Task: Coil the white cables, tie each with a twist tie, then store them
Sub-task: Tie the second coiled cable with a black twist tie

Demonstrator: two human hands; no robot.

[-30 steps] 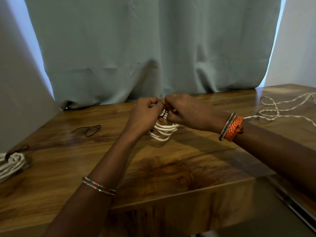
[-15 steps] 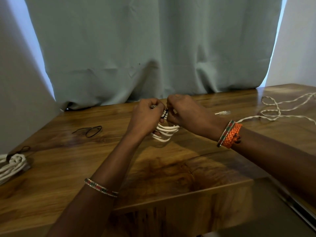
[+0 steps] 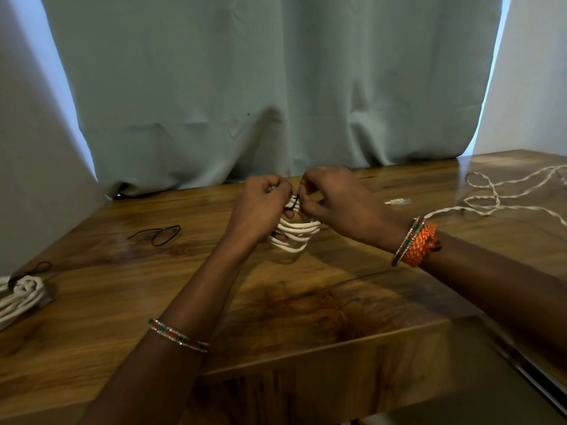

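Note:
A white coiled cable (image 3: 296, 236) hangs just above the wooden table (image 3: 122, 289) at its centre, held between both hands. My left hand (image 3: 260, 207) grips the coil's top from the left. My right hand (image 3: 334, 199) pinches a black twist tie (image 3: 295, 204) wrapped over the coil's top. Another white cable (image 3: 503, 194) lies loose and uncoiled at the far right, its clear plug (image 3: 399, 201) just behind my right wrist. A tied white coil (image 3: 21, 294) rests at the left edge.
A spare black twist tie (image 3: 159, 234) lies on the table to the left of my hands. A grey-green curtain (image 3: 276, 87) hangs along the table's far edge. The table's front edge drops off below my forearms.
Both hands stay at the coil's top; my right hand has turned slightly while working the tie. The loose cable's plug has come into sight behind my right wrist.

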